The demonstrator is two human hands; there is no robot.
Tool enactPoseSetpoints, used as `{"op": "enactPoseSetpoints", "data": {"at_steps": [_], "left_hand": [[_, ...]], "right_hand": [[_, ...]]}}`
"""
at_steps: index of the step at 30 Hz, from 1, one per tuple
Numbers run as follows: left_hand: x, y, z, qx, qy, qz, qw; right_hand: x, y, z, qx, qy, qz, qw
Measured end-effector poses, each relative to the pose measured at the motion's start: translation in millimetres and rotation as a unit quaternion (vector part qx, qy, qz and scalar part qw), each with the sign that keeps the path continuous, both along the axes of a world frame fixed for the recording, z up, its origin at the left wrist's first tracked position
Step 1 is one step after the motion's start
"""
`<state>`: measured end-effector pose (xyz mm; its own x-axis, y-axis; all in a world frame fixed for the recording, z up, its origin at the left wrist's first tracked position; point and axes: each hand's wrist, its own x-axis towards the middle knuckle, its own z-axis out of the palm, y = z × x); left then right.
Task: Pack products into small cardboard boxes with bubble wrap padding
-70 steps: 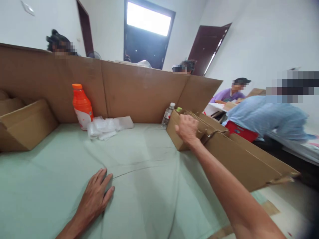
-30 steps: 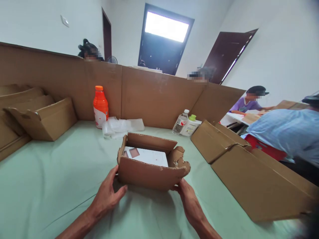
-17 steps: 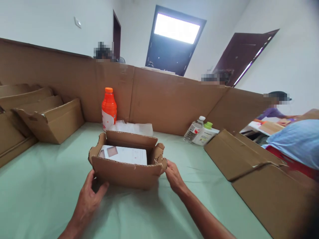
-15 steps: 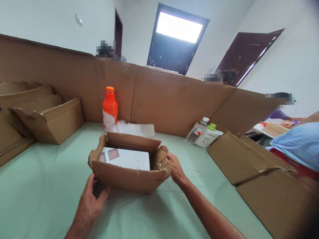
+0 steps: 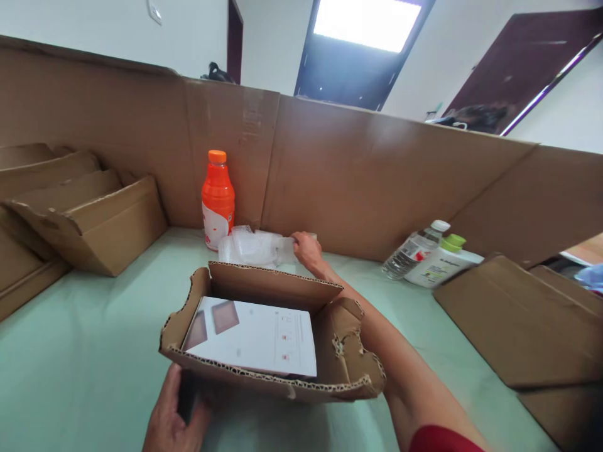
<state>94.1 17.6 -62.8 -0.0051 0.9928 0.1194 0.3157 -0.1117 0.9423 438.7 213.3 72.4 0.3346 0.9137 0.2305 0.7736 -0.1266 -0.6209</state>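
The open brown corrugated cardboard box (image 5: 264, 339) sits on the pale green cloth-covered worktop (image 5: 85, 351), central and nearest the viewer, with a white printed sheet (image 5: 257, 336) lying flat inside. Its long axis runs left to right across the view; the open top faces upward and the torn right flap (image 5: 351, 351) splays outward. The left hand (image 5: 172, 417) grips the box at its near left corner, fingers curled under the front wall. The right hand (image 5: 306, 246) is extended behind the box, fingertips touching the clear crumpled plastic packets (image 5: 254, 246); whether it has closed on one cannot be told. An orange plastic bottle (image 5: 217, 198) stands just left of the packets, against the tall brown cardboard partition (image 5: 358, 176). Judgement: the left hand should keep the box steady while the right pinches a single packet cleanly, clear of the bottle.
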Motion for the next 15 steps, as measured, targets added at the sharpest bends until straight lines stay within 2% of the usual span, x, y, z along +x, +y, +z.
{"op": "enactPoseSetpoints", "data": {"at_steps": [2, 4, 8, 12, 15], "left_hand": [[1, 1, -0.2, 0.001, -0.014, 0.013, 1.0], [1, 4, 1.0, 0.008, -0.025, 0.025, 0.999], [0, 9, 11.9, 0.016, -0.041, 0.018, 0.999], [-3, 9, 31.8, -0.001, -0.031, -0.005, 1.0], [-5, 6, 45.7, -0.012, 0.0, -0.015, 1.0]], "right_hand": [[13, -20, -0.8, 0.016, 0.037, -0.021, 0.999], [28, -51, -1.4, 0.039, 0.09, -0.041, 0.994], [46, -141, -11.2, 0.078, 0.207, -0.057, 0.974], [35, -235, -32.0, 0.078, 0.307, -0.063, 0.946], [15, -291, -42.9, 0.063, 0.359, -0.066, 0.929]]}}
